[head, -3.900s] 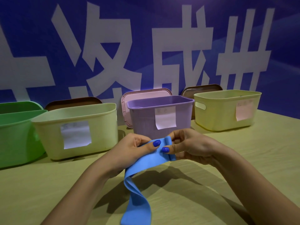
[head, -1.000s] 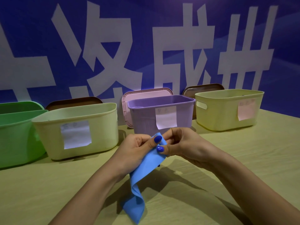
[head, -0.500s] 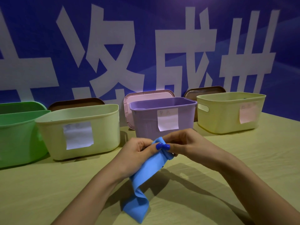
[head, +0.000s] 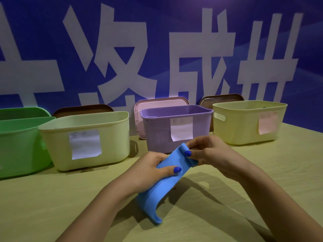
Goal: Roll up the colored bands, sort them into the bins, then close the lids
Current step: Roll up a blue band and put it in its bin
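Blue elastic band [head: 166,186]: held above the table [head: 52,206] between both hands, upper end partly rolled, lower end hanging in a curve with its tip near the tabletop. Left hand [head: 150,172]: thumb laid across the face of the band, fingers curled behind it, gripping the middle stretch. Right hand [head: 208,152]: thumb and fingertips pinching the rolled upper end. Nails on both thumbs painted blue. Table: pale wood-grain surface. Bins, open, ranged in a row along the back of the table, left to right: green bin [head: 19,145]; pale yellow bin [head: 87,140] with a white paper label; purple bin [head: 174,126] with a white paper label, directly behind the hands; yellow bin [head: 244,123] with a pinkish label and a slot handle. Lids, off, leaning upright behind the bins: brown lid [head: 82,109], pink lid [head: 157,102], second brown lid [head: 220,98]. Backdrop [head: 174,14]: blue wall with large white characters.
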`<state>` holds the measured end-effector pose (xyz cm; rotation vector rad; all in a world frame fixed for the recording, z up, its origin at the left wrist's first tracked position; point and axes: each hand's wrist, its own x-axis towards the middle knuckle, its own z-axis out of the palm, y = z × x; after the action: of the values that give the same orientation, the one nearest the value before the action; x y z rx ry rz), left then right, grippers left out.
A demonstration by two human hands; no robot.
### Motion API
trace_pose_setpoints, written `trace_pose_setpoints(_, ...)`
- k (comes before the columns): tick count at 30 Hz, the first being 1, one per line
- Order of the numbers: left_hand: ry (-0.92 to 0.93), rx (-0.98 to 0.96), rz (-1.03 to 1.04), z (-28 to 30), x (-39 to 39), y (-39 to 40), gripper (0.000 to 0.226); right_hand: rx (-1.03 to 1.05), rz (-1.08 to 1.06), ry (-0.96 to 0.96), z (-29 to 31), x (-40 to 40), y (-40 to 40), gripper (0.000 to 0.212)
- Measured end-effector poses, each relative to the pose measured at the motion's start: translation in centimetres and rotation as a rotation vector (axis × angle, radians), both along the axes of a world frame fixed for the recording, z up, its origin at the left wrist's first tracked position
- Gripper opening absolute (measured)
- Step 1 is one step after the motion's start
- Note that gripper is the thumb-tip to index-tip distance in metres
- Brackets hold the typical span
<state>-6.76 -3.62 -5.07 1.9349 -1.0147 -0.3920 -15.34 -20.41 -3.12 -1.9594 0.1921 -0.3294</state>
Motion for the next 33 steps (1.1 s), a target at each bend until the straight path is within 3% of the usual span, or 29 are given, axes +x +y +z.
trace_pose_setpoints(10, -0.002, -0.025, -0.052, 0.4, -0.5, 0.1, 0.016, -0.041, 0.068, 0.026, -0.4, 0.1, 0.5, 0.013)
trace_pose_setpoints(16, 0.068, -0.108, -0.091, 0.6, -0.8, 0.4, 0.022, 0.001, 0.128, 0.026, -0.2, -0.1, 0.4, 0.01)
trace_pose_setpoints(25, 0.178, -0.21, -0.118, 0.7, -0.9, 0.2, 0.041, 0.106, 0.244, -0.012, -0.1, -0.2, 0.3, 0.023)
trace_pose_setpoints(29, 0.194, -0.207, -0.09, 0.3, -1.0, -0.1, 0.023, 0.02, 0.214, -0.013, -0.4, 0.1, 0.5, 0.033)
trace_pose_setpoints(33, 0.197, -0.179, -0.052, 0.0, -0.9, -0.3, 0.022, -0.003, 0.215, 0.011, -1.0, 0.3, 0.7, 0.039)
